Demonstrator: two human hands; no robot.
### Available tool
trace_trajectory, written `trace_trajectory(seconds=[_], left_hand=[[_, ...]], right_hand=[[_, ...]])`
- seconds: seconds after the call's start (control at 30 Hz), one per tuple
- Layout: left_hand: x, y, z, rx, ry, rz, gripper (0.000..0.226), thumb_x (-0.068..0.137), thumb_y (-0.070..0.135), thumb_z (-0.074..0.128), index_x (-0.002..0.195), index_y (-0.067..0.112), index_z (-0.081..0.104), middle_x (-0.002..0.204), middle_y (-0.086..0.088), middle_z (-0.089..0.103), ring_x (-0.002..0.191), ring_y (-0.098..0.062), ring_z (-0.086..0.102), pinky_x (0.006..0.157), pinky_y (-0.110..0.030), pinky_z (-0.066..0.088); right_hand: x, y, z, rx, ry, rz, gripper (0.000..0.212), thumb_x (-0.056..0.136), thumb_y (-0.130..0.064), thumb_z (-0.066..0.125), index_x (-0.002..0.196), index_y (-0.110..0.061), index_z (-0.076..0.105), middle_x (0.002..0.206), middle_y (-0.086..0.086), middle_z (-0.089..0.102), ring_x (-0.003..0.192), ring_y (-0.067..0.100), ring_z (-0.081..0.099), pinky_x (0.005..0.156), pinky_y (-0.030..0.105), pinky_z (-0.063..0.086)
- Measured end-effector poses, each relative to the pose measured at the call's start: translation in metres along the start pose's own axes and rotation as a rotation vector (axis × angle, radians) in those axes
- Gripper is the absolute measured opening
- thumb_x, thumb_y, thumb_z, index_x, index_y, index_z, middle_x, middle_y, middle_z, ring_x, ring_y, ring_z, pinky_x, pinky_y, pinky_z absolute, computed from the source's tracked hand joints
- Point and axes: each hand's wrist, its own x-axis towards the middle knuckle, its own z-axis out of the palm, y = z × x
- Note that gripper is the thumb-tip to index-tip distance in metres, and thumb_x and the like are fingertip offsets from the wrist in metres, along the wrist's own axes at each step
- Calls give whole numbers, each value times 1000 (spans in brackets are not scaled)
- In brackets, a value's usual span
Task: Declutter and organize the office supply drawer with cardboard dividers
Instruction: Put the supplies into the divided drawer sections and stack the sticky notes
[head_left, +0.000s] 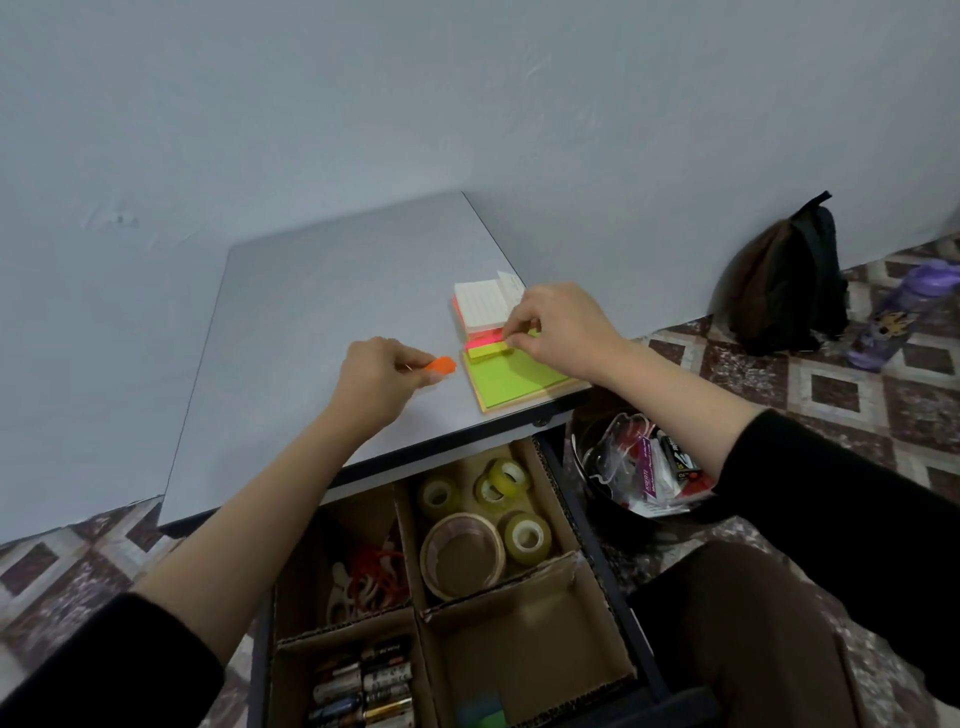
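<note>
Left hand (379, 376): I read it pinching an orange tab (442, 366), tip pointing right.
Yellow pad (488, 352): atop green pad (511, 384), long axis left-right.
Right hand (556, 327): pinching that pad; nearer hand.
Drawer (605, 571): below desk (311, 312), toward me.

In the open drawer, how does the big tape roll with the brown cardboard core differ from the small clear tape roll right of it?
The big tape roll with the brown cardboard core is clearly wider than the small clear tape roll. Its core is brown; the small roll's is white. Both lie flat in the same cardboard compartment.
</note>
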Motion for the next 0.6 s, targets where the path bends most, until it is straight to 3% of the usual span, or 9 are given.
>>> trace_trajectory(seconds=[0.23, 0.37, 0.6], left_hand=[[-14, -37, 18, 59, 114, 163, 20, 80, 12, 70, 99, 5, 73, 96, -14, 68, 90, -26, 61, 78, -19, 38], [-19, -40, 22, 59, 151, 235, 19, 81, 8, 69, 100, 5, 73, 94, -12, 67, 88, -22, 59, 72, -12, 36], [-18, -44, 25, 25, 173, 249, 19, 82, 11, 68, 100, 7, 73, 96, -9, 67, 91, -22, 59, 82, -26, 44]], right_hand=[[14, -12, 6, -101, -110, -42, 20, 82, -20, 65, 101, -18, 73, 102, 5, 62, 101, 24, 54, 71, 24, 32], [16, -11, 9, -85, -130, -5, 22, 80, -22, 69, 100, -17, 72, 101, 6, 62, 101, 24, 55, 75, 27, 36], [17, -12, 8, -67, -114, -5, 16, 79, -19, 70, 93, -13, 74, 96, 4, 66, 95, 22, 58, 69, 24, 34]])
